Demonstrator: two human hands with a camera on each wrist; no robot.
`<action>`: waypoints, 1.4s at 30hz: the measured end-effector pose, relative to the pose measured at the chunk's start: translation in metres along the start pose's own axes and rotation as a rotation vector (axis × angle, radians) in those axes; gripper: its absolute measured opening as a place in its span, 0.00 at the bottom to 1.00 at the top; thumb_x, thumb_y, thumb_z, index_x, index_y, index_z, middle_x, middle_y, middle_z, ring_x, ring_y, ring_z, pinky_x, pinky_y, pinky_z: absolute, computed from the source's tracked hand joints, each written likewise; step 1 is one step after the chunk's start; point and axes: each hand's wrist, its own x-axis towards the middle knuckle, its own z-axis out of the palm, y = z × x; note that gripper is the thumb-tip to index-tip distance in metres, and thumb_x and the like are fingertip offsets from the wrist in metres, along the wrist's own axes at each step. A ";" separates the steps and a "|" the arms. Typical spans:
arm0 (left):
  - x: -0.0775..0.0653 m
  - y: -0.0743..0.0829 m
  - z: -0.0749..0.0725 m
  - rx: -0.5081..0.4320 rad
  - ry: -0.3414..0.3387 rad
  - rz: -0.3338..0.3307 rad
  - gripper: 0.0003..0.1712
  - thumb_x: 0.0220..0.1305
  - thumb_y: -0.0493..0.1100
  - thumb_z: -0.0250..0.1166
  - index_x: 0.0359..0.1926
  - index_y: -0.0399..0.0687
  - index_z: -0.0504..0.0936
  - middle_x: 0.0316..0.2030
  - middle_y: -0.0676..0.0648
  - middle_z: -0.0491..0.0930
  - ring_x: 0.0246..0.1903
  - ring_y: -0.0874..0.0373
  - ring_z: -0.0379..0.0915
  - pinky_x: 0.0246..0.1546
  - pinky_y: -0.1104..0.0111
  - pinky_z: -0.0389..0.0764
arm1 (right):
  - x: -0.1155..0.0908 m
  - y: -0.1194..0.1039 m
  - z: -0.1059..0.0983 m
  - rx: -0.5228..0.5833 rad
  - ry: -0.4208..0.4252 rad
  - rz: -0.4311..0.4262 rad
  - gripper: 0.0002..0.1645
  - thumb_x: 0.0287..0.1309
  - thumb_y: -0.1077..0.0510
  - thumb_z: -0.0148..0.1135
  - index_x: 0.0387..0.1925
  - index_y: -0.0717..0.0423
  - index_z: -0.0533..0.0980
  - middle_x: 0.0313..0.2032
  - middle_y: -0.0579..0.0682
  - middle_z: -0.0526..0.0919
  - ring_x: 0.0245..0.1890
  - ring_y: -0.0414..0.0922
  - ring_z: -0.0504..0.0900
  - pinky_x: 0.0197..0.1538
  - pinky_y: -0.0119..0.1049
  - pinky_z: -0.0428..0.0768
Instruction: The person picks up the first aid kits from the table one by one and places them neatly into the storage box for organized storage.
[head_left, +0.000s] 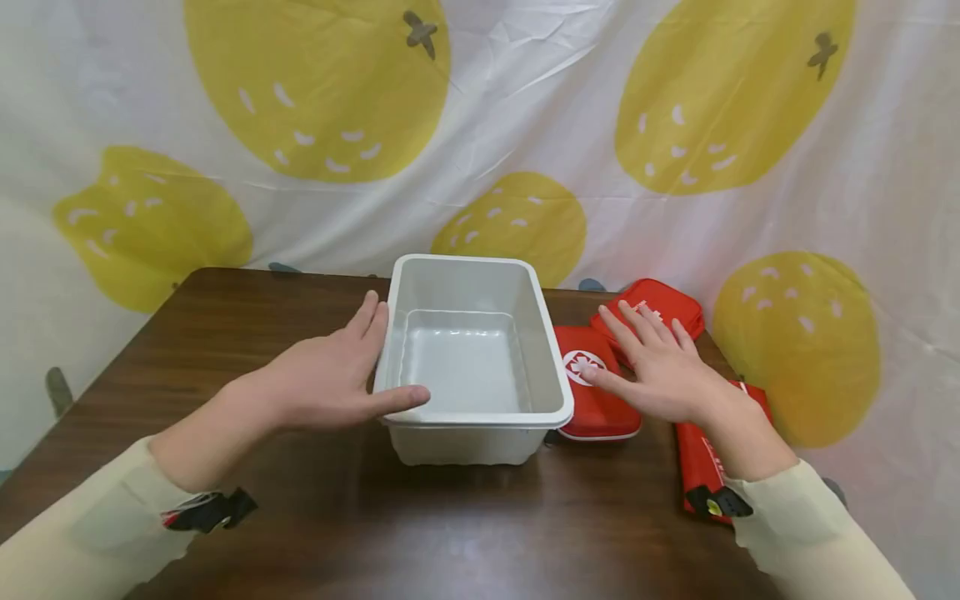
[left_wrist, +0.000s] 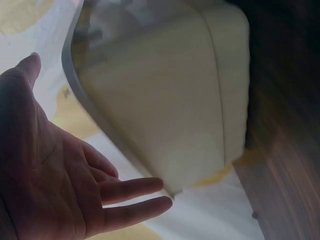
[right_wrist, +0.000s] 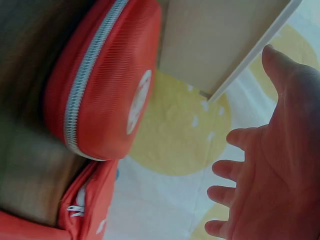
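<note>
Grey bin, one, upright at the middle of the table; contents none; placing seemingly done. Left hand, fingers straight and apart, at the bin's left rim; contact cannot be told. Right hand, fingers spread, holding nothing. Red pouch, one, by the table's right edge. Emblem case, red, just beside the bin. Second case, red, toward the table's far right corner. All three outside the bin; any loading apparently unstarted.
</note>
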 end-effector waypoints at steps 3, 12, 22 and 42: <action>0.002 0.006 0.005 -0.008 -0.003 0.004 0.77 0.67 0.88 0.51 0.88 0.32 0.37 0.88 0.30 0.33 0.68 0.31 0.79 0.54 0.46 0.87 | 0.000 0.004 0.006 0.007 -0.012 0.012 0.62 0.71 0.19 0.53 0.91 0.44 0.46 0.88 0.62 0.47 0.87 0.70 0.44 0.83 0.75 0.37; 0.005 0.006 0.017 -0.009 -0.025 -0.032 0.78 0.66 0.89 0.51 0.88 0.31 0.38 0.88 0.28 0.33 0.63 0.31 0.84 0.52 0.46 0.87 | 0.003 0.013 0.021 0.027 -0.053 0.030 0.64 0.71 0.20 0.55 0.90 0.50 0.47 0.87 0.64 0.50 0.86 0.69 0.47 0.82 0.77 0.40; 0.003 0.007 0.025 -0.022 0.004 -0.061 0.79 0.65 0.90 0.52 0.88 0.32 0.37 0.88 0.29 0.33 0.48 0.37 0.90 0.52 0.44 0.87 | 0.021 0.015 0.031 0.078 -0.153 -0.014 0.61 0.71 0.26 0.62 0.88 0.56 0.54 0.86 0.66 0.53 0.83 0.73 0.56 0.77 0.78 0.60; 0.003 0.004 0.032 -0.064 0.028 -0.083 0.79 0.65 0.88 0.55 0.88 0.32 0.37 0.88 0.30 0.31 0.46 0.37 0.89 0.52 0.43 0.87 | 0.030 0.015 0.043 0.124 -0.188 -0.003 0.58 0.63 0.30 0.73 0.82 0.59 0.66 0.80 0.66 0.65 0.78 0.70 0.64 0.72 0.71 0.74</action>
